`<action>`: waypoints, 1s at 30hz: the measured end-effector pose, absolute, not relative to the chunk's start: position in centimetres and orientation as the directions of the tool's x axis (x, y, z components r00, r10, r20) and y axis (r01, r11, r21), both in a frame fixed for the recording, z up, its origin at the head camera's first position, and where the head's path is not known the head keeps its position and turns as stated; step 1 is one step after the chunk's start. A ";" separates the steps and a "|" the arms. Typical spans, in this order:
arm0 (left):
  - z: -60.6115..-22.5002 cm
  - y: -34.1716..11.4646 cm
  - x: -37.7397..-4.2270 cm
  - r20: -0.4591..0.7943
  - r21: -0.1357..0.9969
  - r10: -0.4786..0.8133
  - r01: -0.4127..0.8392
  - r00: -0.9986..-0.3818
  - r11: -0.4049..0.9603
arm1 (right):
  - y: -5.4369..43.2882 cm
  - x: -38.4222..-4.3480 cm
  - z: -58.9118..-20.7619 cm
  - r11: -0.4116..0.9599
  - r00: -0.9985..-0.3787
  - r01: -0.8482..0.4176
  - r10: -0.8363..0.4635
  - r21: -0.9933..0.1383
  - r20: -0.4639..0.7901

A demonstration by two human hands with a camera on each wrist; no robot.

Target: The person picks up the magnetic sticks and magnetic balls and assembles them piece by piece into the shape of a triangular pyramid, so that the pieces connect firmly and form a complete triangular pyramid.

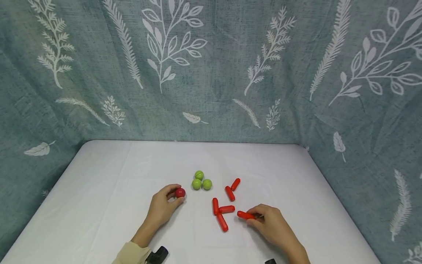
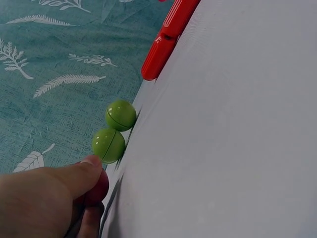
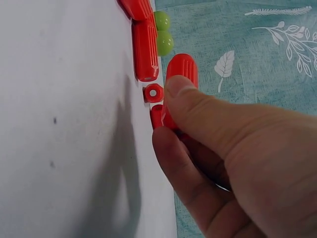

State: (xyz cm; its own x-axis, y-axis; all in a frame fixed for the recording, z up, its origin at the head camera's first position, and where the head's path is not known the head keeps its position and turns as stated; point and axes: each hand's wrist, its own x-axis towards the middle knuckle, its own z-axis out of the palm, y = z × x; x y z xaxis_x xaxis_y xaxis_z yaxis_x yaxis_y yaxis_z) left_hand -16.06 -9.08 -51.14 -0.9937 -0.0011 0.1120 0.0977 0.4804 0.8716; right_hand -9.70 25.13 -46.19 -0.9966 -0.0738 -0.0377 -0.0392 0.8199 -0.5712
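Nearest: beige sleeve [image 1: 130,253] and black wrist device [image 1: 157,255] at the left wrist. Right hand [image 1: 271,226]: thumb and fingers [image 3: 172,156] pinch a red stick [image 1: 245,215] by its near end, the other end pointing in toward the group. By the right-wrist view the stick seems raised off the white surface [image 1: 99,205].

Just left of it, three loose sticks, grouped close: one slanting [image 1: 222,222], one crosswise [image 1: 226,209], one pointing away [image 1: 215,206]. Whether all their ends truly touch, cannot tell.

Left hand [image 1: 161,207], a little farther out: thumb and fingertips grip a dark red ball [image 1: 180,193]. Whether it bears on the surface, cannot tell.

Step in hand, as judged: handling one piece per hand, stick right, ball left; lifting or placing unclear. Next move calls for a light, steady pinch and care not to knock neighbours; round pieces could roll.

Looks: held stick bright red, glossy, grooved lengthwise, rounded tip. A loose stick's end shows a pale centre. Held ball smooth, shiny, half hidden by the thumb in the left-wrist view.

Farther: two more sticks, [image 1: 230,193] and [image 1: 235,184], slanted, near each other. Left of these, three green balls [image 1: 196,184], clustered, seamed. Beyond: teal cloth [image 1: 224,117], white leaf prints.
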 end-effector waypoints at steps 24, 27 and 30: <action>-50.9 -7.2 -13.1 0.073 0.914 0.147 0.125 -0.986 0.385 | 24.0 -9.4 -46.3 0.754 -0.983 -0.162 -0.179 -0.637 0.038; -50.7 -7.0 -12.7 0.072 0.918 0.168 0.131 -0.983 0.374 | 23.9 -9.3 -46.2 0.753 -0.981 -0.167 -0.190 -0.637 0.033; -50.6 -6.8 -12.2 0.069 0.920 0.178 0.132 -0.982 0.369 | 23.7 -9.3 -46.1 0.745 -0.978 -0.177 -0.204 -0.644 0.033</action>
